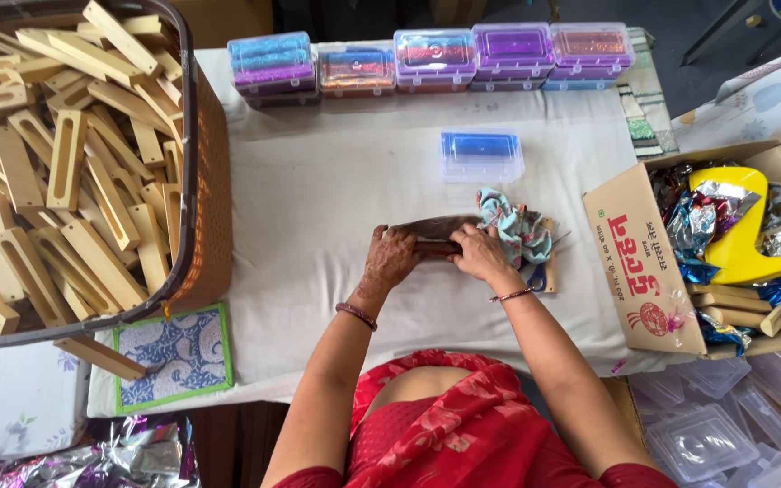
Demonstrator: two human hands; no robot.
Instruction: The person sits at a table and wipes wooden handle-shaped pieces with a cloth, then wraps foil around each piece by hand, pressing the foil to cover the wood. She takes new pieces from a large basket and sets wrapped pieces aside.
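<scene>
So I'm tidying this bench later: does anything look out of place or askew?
One wooden block lies outside the basket, slanted at the table's edge beside the green-bordered mat. The mat sits a little crooked. Crumpled foil lies below the table. Both hands hold a dark piece flat.

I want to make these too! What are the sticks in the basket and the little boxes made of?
The sticks look like pale bare wood: matte, blocky, each with a cut slot. The boxes look like clear glossy plastic, since glittery colour shows through their lids.
</scene>
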